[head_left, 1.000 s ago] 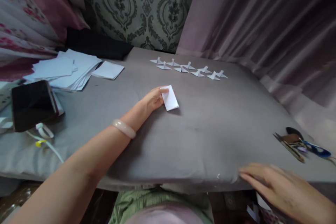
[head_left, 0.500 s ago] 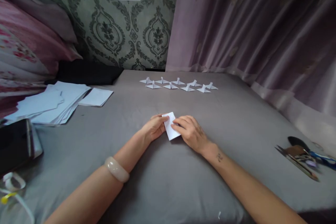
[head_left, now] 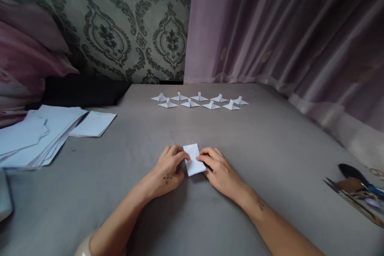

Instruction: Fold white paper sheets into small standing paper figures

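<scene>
From where I stand, the left hand [head_left: 166, 174] and right hand [head_left: 223, 173] pinch a folded paper [head_left: 193, 167] in their fingers mid-counter [head_left: 270, 148], seemingly unfinished, flat, while nine paper shapes [head_left: 190, 104] stand apparently done beyond it.

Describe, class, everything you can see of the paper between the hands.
The paper is small, plain white and roughly rectangular, with straight edges and fairly sharp corners. It looks flat and folded, though its layers are hard to count. It lies slightly askew, its longer sides running away from the person, near the middle of the cloth. The left hand touches its left side and the right hand its right, fingertips on the upper face. Its underside is hidden.
</scene>
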The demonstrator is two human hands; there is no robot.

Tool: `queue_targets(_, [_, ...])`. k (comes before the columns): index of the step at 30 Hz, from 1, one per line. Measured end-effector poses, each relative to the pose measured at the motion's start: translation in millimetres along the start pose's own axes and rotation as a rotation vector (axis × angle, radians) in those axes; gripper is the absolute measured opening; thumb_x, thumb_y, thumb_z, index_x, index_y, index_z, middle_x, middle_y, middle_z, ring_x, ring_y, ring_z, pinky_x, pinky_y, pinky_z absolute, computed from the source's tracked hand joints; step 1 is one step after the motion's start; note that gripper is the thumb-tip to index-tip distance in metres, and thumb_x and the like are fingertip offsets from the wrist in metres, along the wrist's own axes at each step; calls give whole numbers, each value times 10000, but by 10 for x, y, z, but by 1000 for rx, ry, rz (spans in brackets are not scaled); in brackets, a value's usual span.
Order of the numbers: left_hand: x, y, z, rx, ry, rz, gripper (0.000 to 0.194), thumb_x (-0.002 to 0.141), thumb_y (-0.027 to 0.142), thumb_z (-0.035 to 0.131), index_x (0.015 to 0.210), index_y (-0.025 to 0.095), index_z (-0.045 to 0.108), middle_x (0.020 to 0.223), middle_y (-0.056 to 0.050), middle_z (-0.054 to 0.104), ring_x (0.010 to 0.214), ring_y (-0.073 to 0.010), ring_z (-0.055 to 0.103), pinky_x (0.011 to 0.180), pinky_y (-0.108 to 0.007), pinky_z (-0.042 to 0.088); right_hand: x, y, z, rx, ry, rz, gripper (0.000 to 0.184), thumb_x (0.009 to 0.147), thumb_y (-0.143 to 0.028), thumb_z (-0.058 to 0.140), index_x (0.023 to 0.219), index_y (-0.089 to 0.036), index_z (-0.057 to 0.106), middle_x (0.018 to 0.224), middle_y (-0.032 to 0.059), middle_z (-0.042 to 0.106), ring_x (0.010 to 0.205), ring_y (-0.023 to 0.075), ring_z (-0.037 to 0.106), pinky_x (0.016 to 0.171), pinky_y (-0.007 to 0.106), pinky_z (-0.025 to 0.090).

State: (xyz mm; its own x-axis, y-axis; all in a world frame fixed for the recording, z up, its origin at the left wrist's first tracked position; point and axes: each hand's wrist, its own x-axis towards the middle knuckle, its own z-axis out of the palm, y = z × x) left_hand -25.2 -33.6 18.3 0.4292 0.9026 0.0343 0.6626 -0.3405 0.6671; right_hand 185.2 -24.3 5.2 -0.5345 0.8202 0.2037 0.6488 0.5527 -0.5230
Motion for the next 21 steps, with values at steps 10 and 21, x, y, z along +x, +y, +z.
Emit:
queue_targets(10, [116, -39, 177, -34, 229, -174, 186, 850, 270, 526, 775, 171, 664, 957, -89, 581, 905, -223, 514, 839, -405, 429, 178, 34, 92, 176, 124, 209, 134, 873, -222, 552, 810, -194, 667, 955, 41, 597, 906, 155, 572, 845, 297, 456])
queue_targets(21, [128, -40, 349, 48, 399, -212, 217, 874, 257, 485, 732, 159, 617, 927, -95, 557, 876, -224, 503, 811, -404, 438, 231, 48, 168, 151, 189, 334, 176, 837, -276, 593, 682, -194, 580, 899, 30, 584, 805, 157, 586, 767, 304, 464])
